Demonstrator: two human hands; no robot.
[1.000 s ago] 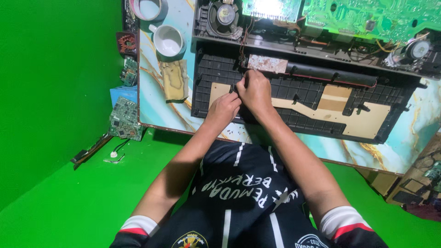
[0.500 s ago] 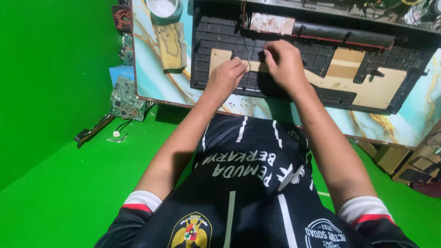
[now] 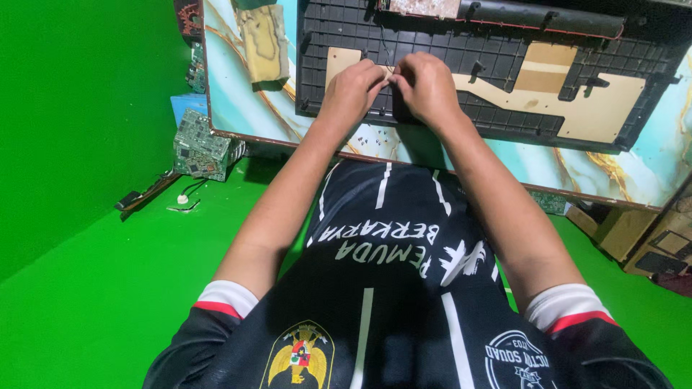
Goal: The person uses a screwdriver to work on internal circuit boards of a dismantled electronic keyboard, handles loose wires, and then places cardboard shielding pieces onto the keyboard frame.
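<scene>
Both hands meet at the near-left part of a black ribbed plastic panel (image 3: 476,79) lying flat on the marble-patterned desk (image 3: 245,101). Left hand (image 3: 351,90) and right hand (image 3: 427,86) have fingers curled in, fingertips almost touching, pinching something small and pale between them right at the edge of the tan cardboard-like sheet (image 3: 577,101) that sits in the panel. What exactly is pinched can't be made out; could be a tab of the sheet, tape or a thin wire.

Risks, as a judgement: a thin red wire (image 3: 548,27) runs along the far edge of the panel, and pulling hard on the sheet could snag or tear it. The sheet itself looks thin and could rip at the pinch point. The panel sits close to the near desk edge, so a strong tug toward the body might slide it off.

Hidden or unclear: fingertips cover the contact spot. Panel's far side is cut by the frame top. Yellowish block (image 3: 264,39) at far left is only partly visible. Circuit boards (image 3: 200,144) stacked on the green floor (image 3: 108,288) at left; brown boxes at right edge are cropped.
</scene>
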